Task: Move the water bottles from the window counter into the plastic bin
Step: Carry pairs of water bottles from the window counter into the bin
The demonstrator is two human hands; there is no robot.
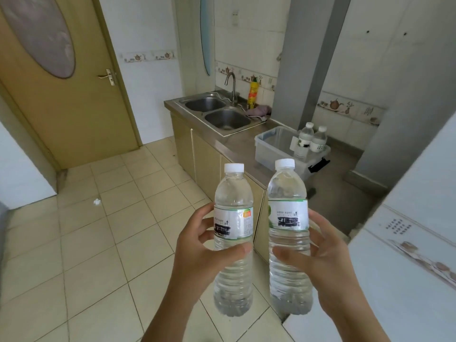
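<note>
- The left hand (197, 245) grips a water bottle (233, 233) round its middle, thumb across the near face below the label and fingers curled round the left side.
- The right hand (325, 265) grips a 2nd bottle (288, 228) the same way, thumb on the near face and fingers wrapped round the right side.
- Both held bottles are upright, white caps on, side by side with a small gap between them, up in the air over the tiled floor (98, 243) and the near edge of the cabinets (204, 159).
- Further off, to the right, a clear plastic bin (274, 149) sits on the steel counter (237, 146), with no lid on it.
- 2 more bottles stand upright at the bin's far right corner, one (304, 138) just left of the other (319, 140), touching or nearly so. I cannot tell for sure whether they stand inside the bin or just behind it.
- Left of the bin, farther along the counter, is a double sink (217, 112) with a tap (230, 87), a yellow squeeze bottle (252, 95) and a pinkish cloth (259, 110) behind it.
- A wooden door (61, 95) is shut on the far left.
</note>
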